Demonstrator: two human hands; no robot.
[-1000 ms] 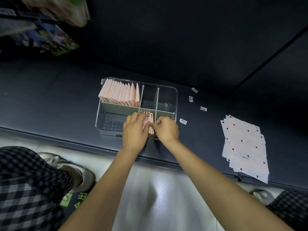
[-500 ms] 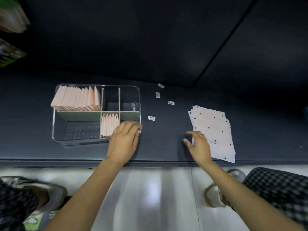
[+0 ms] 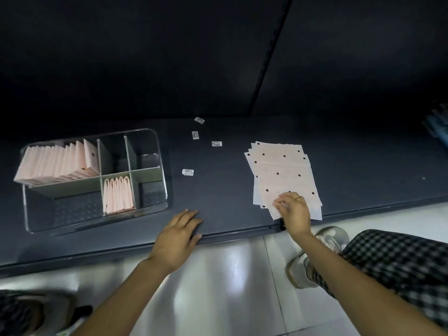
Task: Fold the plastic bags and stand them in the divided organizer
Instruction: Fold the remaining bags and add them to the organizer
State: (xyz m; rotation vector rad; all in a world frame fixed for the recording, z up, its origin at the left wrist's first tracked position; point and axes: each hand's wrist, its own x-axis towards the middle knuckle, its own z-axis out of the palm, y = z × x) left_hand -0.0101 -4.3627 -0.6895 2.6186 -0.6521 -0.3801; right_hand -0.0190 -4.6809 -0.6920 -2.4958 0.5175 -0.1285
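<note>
A clear divided organizer (image 3: 163,190) sits on the dark shelf at the left. Its back left compartment holds a row of folded pink bags (image 3: 55,163) standing upright. A shorter row of folded bags (image 3: 118,195) stands in the front middle compartment. A fanned stack of flat pale bags with black dots (image 3: 282,173) lies to the right. My right hand (image 3: 292,209) pinches the near edge of that stack with curled fingers. My left hand (image 3: 178,236) rests flat on the shelf's front edge, to the right of the organizer.
Several small white labels (image 3: 188,172) lie scattered on the shelf (image 3: 218,197) between the organizer and the stack. A dark back wall rises behind. Below the shelf edge are a glossy floor, my checked trousers (image 3: 388,265) and a shoe (image 3: 327,236).
Both hands have left the organizer. My right hand went right to the flat stack and now pinches its near edge. My left hand slid back to the shelf's front edge.
</note>
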